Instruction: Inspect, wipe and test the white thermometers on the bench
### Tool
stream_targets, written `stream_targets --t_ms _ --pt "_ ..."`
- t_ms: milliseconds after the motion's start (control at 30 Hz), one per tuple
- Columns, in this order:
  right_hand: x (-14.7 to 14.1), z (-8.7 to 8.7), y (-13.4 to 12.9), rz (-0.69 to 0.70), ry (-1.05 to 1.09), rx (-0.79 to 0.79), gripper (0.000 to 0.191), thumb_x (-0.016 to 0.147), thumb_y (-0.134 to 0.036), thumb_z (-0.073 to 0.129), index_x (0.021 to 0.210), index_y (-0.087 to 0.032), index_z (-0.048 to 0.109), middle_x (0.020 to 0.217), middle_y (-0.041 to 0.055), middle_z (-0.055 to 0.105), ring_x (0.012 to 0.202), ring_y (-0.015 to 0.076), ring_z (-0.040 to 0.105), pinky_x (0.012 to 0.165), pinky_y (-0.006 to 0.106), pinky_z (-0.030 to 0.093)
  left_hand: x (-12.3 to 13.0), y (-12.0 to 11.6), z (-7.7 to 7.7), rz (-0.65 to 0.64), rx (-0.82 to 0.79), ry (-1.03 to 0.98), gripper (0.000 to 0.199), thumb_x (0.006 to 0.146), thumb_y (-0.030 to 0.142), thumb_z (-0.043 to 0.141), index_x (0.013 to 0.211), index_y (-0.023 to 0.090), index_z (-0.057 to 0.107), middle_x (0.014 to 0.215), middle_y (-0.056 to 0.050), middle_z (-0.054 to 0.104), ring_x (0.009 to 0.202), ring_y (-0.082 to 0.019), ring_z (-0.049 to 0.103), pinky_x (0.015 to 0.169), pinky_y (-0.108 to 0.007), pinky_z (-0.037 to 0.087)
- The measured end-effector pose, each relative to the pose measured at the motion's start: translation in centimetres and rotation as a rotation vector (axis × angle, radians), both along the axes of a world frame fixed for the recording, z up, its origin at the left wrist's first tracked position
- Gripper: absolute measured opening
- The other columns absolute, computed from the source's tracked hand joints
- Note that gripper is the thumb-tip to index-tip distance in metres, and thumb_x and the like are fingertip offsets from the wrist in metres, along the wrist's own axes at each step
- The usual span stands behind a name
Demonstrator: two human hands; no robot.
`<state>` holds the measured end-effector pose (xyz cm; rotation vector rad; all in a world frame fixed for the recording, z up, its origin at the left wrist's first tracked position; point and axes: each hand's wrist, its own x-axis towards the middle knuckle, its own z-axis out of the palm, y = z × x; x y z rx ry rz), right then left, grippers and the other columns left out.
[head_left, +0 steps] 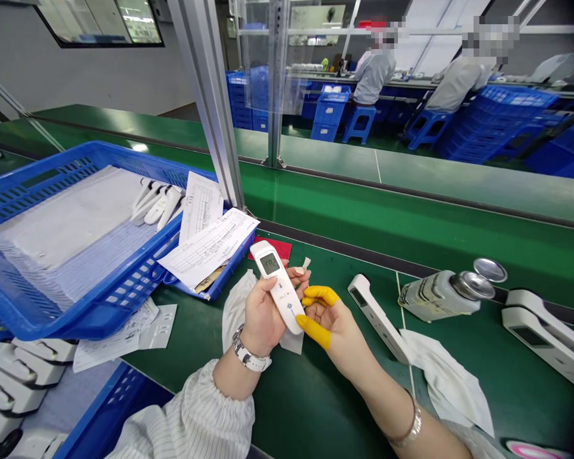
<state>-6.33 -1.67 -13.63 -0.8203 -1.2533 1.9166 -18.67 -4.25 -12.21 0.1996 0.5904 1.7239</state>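
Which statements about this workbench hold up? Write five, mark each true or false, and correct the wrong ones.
1. The left hand holds a white handheld device. True.
2. The device's display is blank. False: dark characters show on it.
3. A watch is worn on the left wrist. True.
4. The yellow finger covers are on the left hand. False: they are on the right hand.
5. The large blue basket stands left of both hands. True.
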Motion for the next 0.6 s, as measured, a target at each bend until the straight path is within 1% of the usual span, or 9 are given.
stream_targets --t_ms 100,233,333,433,500,533,600 --pt "-0.2 0.3 -0.2 0.007 -0.002 0.012 0.037 0.065 -0.028 0.078 0.094 -0.027 0.055 0.074 -0.0033 0.051 0.068 0.0138 0.049 0.065 0.027 0.045 0.1 -0.1 0.1 -0.014 0.005 -0.053 0.024 0.076 0.028 0.047 0.094 0.018 0.059 0.093 -0.006 0.065 0.101 -0.022 0.059 0.1 -0.039 0.039" --pt "-0.4 0.4 -0.6 0.023 0.045 0.019 0.031 0.069 -0.033 0.075 0.092 -0.028 0.054 0.084 -0.0006 0.058 0.076 0.0169 0.055 0.069 0.03 0.047 0.0 -0.1 0.2 -0.026 0.016 -0.082 0.025 0.074 0.028 0.05 0.095 0.02 0.059 0.094 -0.005 0.065 0.101 -0.022 0.06 0.099 -0.038 0.039" --pt "-0.5 -0.3 -0.7 -0.037 0.058 0.03 0.03 0.07 -0.039 0.072 0.094 -0.028 0.058 0.089 0.0015 0.062 0.082 0.0197 0.058 0.074 0.032 0.048 -0.1 -0.1 0.4 -0.044 0.027 -0.09 0.026 0.073 0.028 0.049 0.097 0.02 0.059 0.096 -0.005 0.064 0.103 -0.021 0.058 0.096 -0.036 0.041" --pt "-0.4 -1.6 -0.7 -0.11 0.074 0.026 0.032 0.073 -0.047 0.068 0.097 -0.028 0.061 0.088 0.0023 0.065 0.077 0.0189 0.06 0.073 0.033 0.048 -0.2 -0.6 0.7 -0.025 0.064 -0.126 0.026 0.073 0.026 0.048 0.097 0.02 0.058 0.096 -0.004 0.063 0.102 -0.019 0.058 0.086 -0.03 0.046" --pt "-0.1 -2.6 -0.7 -0.137 0.072 0.041 0.033 0.073 -0.049 0.068 0.098 -0.028 0.062 0.087 0.0019 0.067 0.074 0.0178 0.06 0.073 0.032 0.048 -0.5 -1.6 1.4 0.006 0.101 -0.119 0.026 0.073 0.025 0.049 0.096 0.02 0.058 0.096 -0.004 0.063 0.092 -0.017 0.061 0.074 -0.025 0.048" --pt "0.2 -3.1 -0.6 -0.144 0.06 0.047 0.034 0.072 -0.049 0.069 0.099 -0.028 0.062 0.088 0.0022 0.067 0.075 0.0182 0.061 0.074 0.033 0.048 -0.8 -2.3 2.1 0.02 0.117 -0.098 0.026 0.072 0.025 0.049 0.096 0.019 0.058 0.095 -0.005 0.063 0.087 -0.016 0.061 0.067 -0.023 0.048" --pt "1.0 -4.1 -0.3 -0.179 -0.042 0.035 0.039 0.067 -0.05 0.072 0.098 -0.027 0.064 0.089 0.0046 0.069 0.08 0.0224 0.063 0.078 0.036 0.049 -2.3 -3.7 4.0 0.04 0.13 -0.006 0.026 0.071 0.026 0.051 0.095 0.019 0.058 0.092 -0.006 0.063 0.078 -0.016 0.061 0.06 -0.022 0.047"
